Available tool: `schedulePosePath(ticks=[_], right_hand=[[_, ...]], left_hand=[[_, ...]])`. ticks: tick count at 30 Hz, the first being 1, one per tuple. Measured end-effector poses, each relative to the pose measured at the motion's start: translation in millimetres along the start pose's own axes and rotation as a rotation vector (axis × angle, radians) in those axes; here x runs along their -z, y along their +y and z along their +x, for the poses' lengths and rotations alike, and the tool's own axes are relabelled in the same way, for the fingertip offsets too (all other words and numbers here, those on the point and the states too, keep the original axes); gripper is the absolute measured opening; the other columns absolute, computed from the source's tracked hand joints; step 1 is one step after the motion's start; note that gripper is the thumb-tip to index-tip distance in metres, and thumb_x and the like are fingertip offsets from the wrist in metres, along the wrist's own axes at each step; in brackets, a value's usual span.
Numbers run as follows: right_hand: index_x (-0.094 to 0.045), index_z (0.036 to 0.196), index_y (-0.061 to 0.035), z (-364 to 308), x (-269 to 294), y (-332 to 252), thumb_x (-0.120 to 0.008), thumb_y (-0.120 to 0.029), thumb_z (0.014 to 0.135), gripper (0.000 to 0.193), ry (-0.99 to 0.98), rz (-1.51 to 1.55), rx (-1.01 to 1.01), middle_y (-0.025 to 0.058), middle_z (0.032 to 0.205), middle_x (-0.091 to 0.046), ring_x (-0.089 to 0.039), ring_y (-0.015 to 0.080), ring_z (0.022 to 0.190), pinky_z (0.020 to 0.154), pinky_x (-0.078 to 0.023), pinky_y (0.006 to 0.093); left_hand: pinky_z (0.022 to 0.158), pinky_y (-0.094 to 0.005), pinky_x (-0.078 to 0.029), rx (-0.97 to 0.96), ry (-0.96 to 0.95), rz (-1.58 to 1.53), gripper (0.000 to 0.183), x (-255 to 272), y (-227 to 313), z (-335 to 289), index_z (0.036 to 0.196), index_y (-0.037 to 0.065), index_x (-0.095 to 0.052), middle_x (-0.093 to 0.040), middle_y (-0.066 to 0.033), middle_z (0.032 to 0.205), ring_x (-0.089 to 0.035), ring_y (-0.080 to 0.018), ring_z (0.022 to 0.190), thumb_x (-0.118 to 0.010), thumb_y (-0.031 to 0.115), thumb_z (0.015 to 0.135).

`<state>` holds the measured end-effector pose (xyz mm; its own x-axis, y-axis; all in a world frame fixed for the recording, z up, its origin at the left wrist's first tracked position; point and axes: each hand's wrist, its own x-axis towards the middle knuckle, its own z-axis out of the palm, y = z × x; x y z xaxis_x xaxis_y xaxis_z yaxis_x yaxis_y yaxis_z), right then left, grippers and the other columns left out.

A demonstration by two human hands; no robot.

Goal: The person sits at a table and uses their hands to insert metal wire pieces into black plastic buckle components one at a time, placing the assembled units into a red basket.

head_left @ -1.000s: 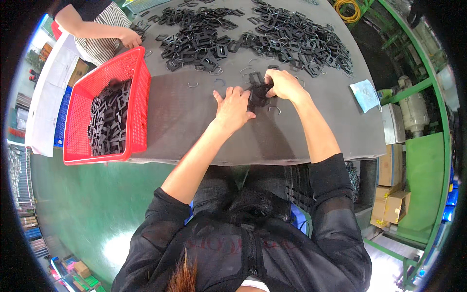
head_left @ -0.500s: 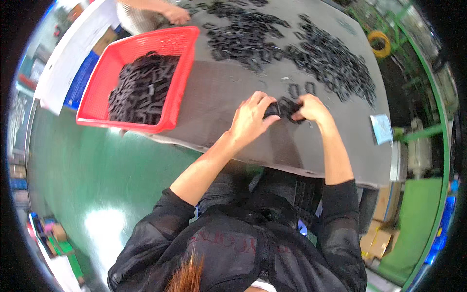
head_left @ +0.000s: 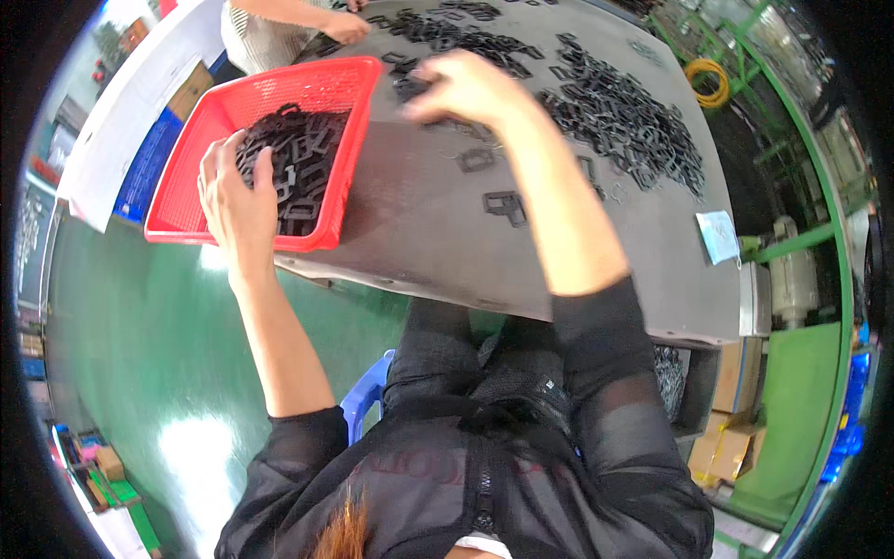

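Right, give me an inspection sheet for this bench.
Surface: grey table, worn front edge.
Job's things: red basket at the left edge, part full of black frames; loose pile of frames spread across the far side; single frames in the middle.
Clutter: small blue-white packet at the right edge.
Hands: left hand in the basket on the frames; right hand blurred above the table, contents unclear.
Cables: yellow coil beyond the table.
Surroundings: green floor, cardboard boxes, another person's hand at the far side.

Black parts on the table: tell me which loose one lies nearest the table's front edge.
The angular black part lying alone just left of the right forearm. The other loose ones and the heap sit farther back.
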<state>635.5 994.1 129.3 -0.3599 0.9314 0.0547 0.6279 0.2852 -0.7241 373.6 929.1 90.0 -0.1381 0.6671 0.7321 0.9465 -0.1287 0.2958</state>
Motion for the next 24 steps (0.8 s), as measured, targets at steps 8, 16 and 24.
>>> schedulePosePath(ticks=[8, 16, 24], right_hand=[[-0.066, 0.101, -0.0058, 64.2, -58.3, -13.3, -0.078, -0.039, 0.060, 0.054, 0.348, 0.008, 0.195, 0.0149, 0.095, -0.066, -0.063, 0.0256, 0.090, 0.082, -0.049, 0.0339], [-0.052, 0.119, -0.0081, -95.1, 28.8, 202.4, -0.074, -0.038, 0.070, 0.062, 0.612, -0.543, -1.123, 0.0164, 0.115, -0.057, -0.055, 0.0332, 0.108, 0.094, -0.039, 0.0479], [-0.066, 0.092, -0.0005, -126.6, 64.6, 251.5, -0.080, -0.017, 0.062, 0.036, 0.343, -0.094, -0.632, 0.0090, 0.086, -0.068, -0.061, 0.0160, 0.081, 0.076, -0.046, 0.0307]], left_hand=[[0.083, -0.0367, -0.044, -0.178, -0.031, -0.356, 0.019, -7.7, 60.6, -41.4, 0.100, 0.002, -0.061, -0.060, -0.0132, 0.102, -0.056, -0.0276, 0.095, -0.057, 0.002, 0.081], [0.086, -0.0379, -0.044, -0.366, -0.453, -0.655, 0.024, -78.9, 118.9, -96.5, 0.102, 0.003, -0.061, -0.060, -0.0137, 0.102, -0.056, -0.0302, 0.097, -0.063, 0.012, 0.080], [0.082, -0.0388, -0.046, -0.621, -0.583, -0.468, 0.029, -159.3, 155.9, -123.7, 0.108, 0.002, -0.055, -0.057, -0.0107, 0.098, -0.051, -0.0287, 0.097, -0.057, 0.019, 0.084]])
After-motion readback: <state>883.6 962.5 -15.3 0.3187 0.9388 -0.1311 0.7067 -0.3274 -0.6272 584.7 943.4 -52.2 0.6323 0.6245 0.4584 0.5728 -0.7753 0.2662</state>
